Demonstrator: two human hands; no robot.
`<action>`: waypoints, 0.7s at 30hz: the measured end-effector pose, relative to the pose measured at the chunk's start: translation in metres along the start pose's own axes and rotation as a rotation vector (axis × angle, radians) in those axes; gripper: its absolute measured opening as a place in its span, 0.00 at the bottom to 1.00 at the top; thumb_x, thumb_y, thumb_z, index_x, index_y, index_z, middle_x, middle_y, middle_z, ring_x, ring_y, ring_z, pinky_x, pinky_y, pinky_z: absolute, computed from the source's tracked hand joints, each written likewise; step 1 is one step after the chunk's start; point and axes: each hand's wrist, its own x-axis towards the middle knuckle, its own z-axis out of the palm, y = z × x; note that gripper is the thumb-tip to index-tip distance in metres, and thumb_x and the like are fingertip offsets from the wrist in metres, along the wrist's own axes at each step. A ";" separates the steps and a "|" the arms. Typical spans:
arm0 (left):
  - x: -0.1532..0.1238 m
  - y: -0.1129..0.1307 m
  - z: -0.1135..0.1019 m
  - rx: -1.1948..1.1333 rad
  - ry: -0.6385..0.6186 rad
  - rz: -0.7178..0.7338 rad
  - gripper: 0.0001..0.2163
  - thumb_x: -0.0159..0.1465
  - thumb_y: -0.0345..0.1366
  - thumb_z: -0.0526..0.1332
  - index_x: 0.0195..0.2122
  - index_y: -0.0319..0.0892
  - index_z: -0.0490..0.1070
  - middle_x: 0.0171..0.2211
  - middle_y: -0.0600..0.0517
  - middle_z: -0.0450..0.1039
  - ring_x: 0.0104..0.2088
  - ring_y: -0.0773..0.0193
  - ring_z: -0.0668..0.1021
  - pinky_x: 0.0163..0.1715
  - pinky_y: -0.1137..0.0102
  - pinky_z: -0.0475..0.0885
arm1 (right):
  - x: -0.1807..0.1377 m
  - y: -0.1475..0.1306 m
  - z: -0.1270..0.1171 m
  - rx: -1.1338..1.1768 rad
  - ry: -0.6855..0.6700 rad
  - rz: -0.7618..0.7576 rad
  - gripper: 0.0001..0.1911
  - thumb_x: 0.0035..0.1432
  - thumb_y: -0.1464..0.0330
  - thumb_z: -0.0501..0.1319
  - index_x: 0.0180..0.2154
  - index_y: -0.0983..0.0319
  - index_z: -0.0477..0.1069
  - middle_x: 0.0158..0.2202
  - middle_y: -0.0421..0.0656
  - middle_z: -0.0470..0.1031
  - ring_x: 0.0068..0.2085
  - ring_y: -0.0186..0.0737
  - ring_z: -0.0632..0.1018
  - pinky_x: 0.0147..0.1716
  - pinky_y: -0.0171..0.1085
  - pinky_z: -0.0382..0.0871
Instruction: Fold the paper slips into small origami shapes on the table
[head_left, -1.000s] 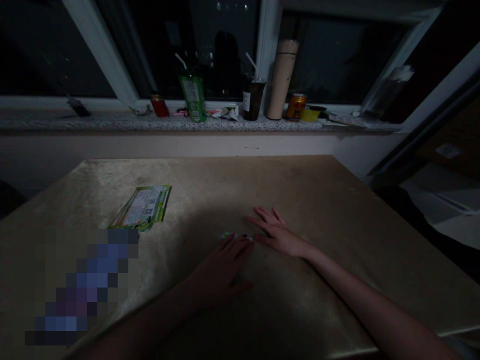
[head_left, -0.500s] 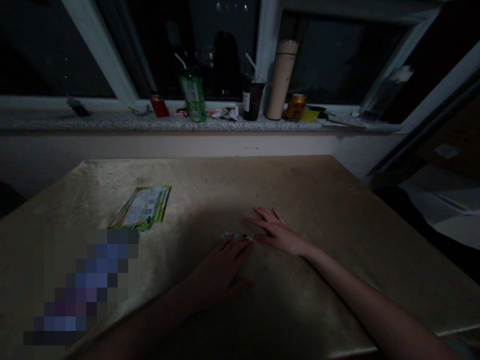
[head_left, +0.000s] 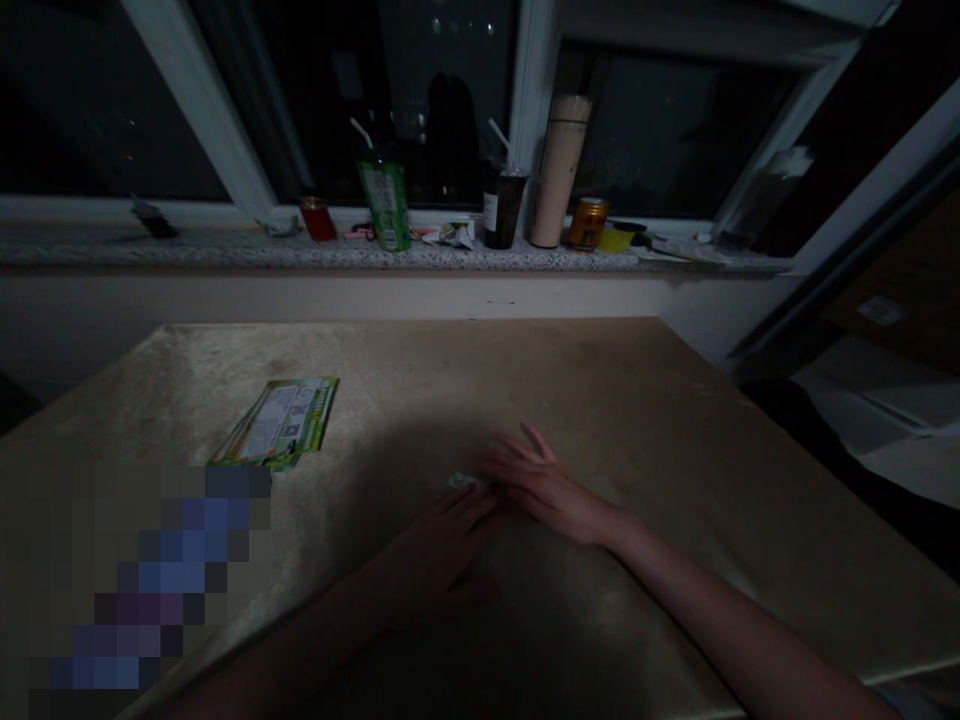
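My left hand [head_left: 446,548] lies flat on the tan table cover, fingers stretched out and thumb apart. Beyond its fingertips shows a small white-and-green printed piece [head_left: 460,481], flat on the cover; its near part is hidden under the fingers, and its kind is too dim to make out. My right hand [head_left: 536,488] is palm down beside it, fingers extended and slightly blurred. Its fingertips reach over the tips of my left hand at the piece's right side. Neither hand is closed round anything.
Green printed leaflets [head_left: 281,422] lie stacked at left, beside a pixelated patch. On the granite sill [head_left: 442,262] stand a green carton [head_left: 385,205] with a straw, a dark cup [head_left: 502,207], a tall pale flask [head_left: 560,170], a golden can [head_left: 587,224] and a red jar [head_left: 318,219].
My right hand has moved left and slightly nearer, its fingers now covering the right part of the small piece. My left hand stays nearly in place. The view has tilted slightly.
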 end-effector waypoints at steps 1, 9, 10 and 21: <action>0.001 0.001 -0.001 -0.006 -0.006 0.017 0.30 0.66 0.46 0.55 0.65 0.39 0.49 0.64 0.40 0.53 0.64 0.48 0.56 0.61 0.54 0.53 | 0.001 -0.002 -0.001 0.024 -0.010 -0.014 0.25 0.66 0.73 0.48 0.63 0.55 0.53 0.63 0.40 0.58 0.67 0.42 0.48 0.64 0.58 0.27; 0.005 0.008 -0.007 -0.039 0.004 0.054 0.25 0.63 0.41 0.59 0.59 0.39 0.60 0.54 0.42 0.65 0.55 0.50 0.67 0.56 0.57 0.63 | 0.002 -0.006 0.000 0.075 -0.110 -0.082 0.28 0.64 0.73 0.50 0.64 0.53 0.50 0.64 0.37 0.58 0.68 0.42 0.45 0.63 0.57 0.23; 0.005 0.008 -0.008 -0.031 0.000 0.058 0.24 0.63 0.41 0.60 0.59 0.39 0.60 0.54 0.42 0.65 0.55 0.50 0.67 0.56 0.58 0.63 | 0.002 -0.006 0.000 0.069 -0.113 -0.082 0.27 0.65 0.72 0.50 0.63 0.53 0.51 0.64 0.37 0.58 0.68 0.42 0.45 0.63 0.57 0.23; -0.006 -0.009 -0.020 0.249 0.059 0.085 0.14 0.67 0.38 0.55 0.53 0.46 0.68 0.55 0.51 0.68 0.57 0.57 0.66 0.61 0.60 0.53 | 0.002 -0.012 -0.004 -0.033 -0.086 -0.041 0.19 0.66 0.63 0.52 0.55 0.63 0.64 0.64 0.48 0.57 0.67 0.44 0.49 0.65 0.54 0.30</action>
